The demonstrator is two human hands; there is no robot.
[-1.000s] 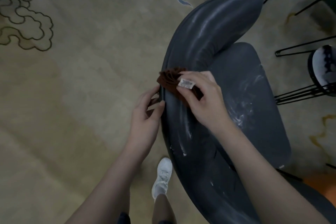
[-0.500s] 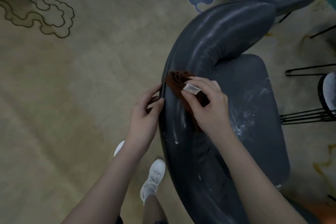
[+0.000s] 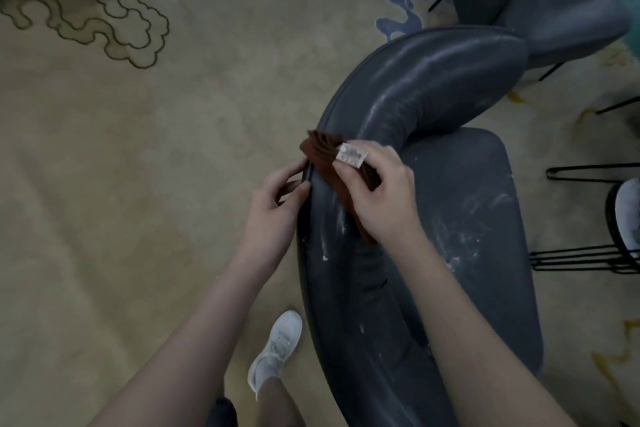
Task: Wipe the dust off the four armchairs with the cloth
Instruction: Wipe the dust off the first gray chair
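right hand grip: right hand holds the cloth, fingers curled over it and thumb pinching near a small white label
cloth: brown, bunched in folds, pressed on top of the curved backrest near its outer edge; part of it trails under the palm
left hand grip: left hand pinches the backrest's outer rim between thumb and fingers, just beside the cloth
hands: close together, one on each side of the rim, both forearms bare
armchair: dark grey armchair, padded backrest wraps round the seat
dust: white streaks and specks on the seat and along the backrest below the right hand
second armchair: second armchair, same dark grey, top right, just behind the first
wire frame: black wire frame at the right edge, near the seat; what it carries is cut off, cannot tell
floor: beige carpet with outlined cloud shapes and blue swirls
foot: white shoe on the carpet, close beside the backrest
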